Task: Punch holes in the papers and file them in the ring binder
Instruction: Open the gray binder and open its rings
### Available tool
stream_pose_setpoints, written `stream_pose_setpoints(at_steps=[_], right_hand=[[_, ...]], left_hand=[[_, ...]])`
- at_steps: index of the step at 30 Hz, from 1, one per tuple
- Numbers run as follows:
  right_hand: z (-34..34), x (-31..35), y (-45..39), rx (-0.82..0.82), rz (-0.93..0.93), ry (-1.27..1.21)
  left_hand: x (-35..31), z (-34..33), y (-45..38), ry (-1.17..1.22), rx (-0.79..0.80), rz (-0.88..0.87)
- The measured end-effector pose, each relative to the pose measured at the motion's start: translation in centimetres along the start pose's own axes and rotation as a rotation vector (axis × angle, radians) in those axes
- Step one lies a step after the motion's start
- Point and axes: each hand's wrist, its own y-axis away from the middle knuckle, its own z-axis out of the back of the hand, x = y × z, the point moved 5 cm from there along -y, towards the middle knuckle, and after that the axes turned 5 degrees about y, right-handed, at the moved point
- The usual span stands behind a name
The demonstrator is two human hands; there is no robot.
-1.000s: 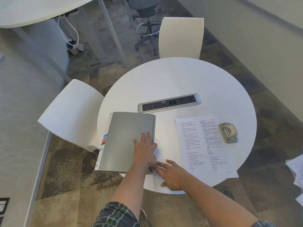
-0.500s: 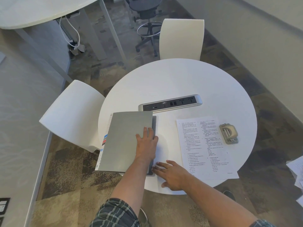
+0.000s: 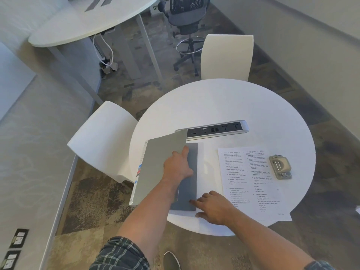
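Observation:
A grey ring binder [image 3: 188, 184] lies at the near left of the round white table [image 3: 224, 106]. Its front cover [image 3: 159, 168] is lifted partway and tilts to the left. My left hand [image 3: 178, 166] grips the cover's free right edge. Flat on the binder's near right corner and on the table beside it rests my right hand [image 3: 212, 207], fingers straight. Printed papers [image 3: 253, 178] lie to the right of the binder. A beige hole punch [image 3: 280, 166] sits just right of the papers. The binder's rings are hidden.
A silver power socket strip [image 3: 216, 130] is set into the table behind the binder. White chairs stand at the left [image 3: 105, 137] and far side [image 3: 227, 57]. A black office chair [image 3: 185, 20] and another white table [image 3: 87, 22] are farther back.
My left hand has raised the binder's front cover from closed to partway open, swinging it leftward and uncovering the darker inside. My right hand has stayed at the binder's near corner.

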Motion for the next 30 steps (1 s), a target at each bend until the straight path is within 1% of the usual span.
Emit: stream_pose_setpoints(at_steps=[4, 7, 9, 13, 16, 20, 22, 25, 30], right_hand=[[0.7, -1.8, 0.6, -0.099, -0.095, 0.022], [0.6, -3.0, 1.0, -0.132, -0.158, 0.014], [0.6, -3.3, 1.3, -0.128, -0.163, -0.022], [0.4, -3.0, 1.5, 0.032, -0.156, -0.089], [0.0, -2.5, 1.9, 0.121, -0.165, -0.083], [-0.3, -2.4, 2.6, 0.184, -0.182, -0.062], [-0.2, -2.6, 2.6, 0.203, -0.195, -0.054], [-0.1, -2.9, 2.2, 0.214, -0.199, -0.009], [-0.3, -2.6, 1.3, 0.224, -0.219, 0.03]], left_hand=[[-1.6, 1.6, 1.0, 0.059, 0.019, -0.019], [-2.8, 2.4, 1.8, 0.107, 0.032, -0.019], [-3.4, 2.9, 2.3, 0.147, 0.051, -0.025], [-3.5, 4.5, 3.5, 0.268, 0.065, -0.04], [-2.6, 6.1, 4.7, 0.367, 0.065, -0.05], [0.9, 8.2, 6.3, 0.588, 0.045, -0.021], [3.5, 8.8, 6.8, 0.702, 0.053, -0.001], [8.2, 9.4, 7.5, 0.812, 0.039, 0.032], [16.4, 9.7, 9.0, 0.906, -0.101, 0.214]])
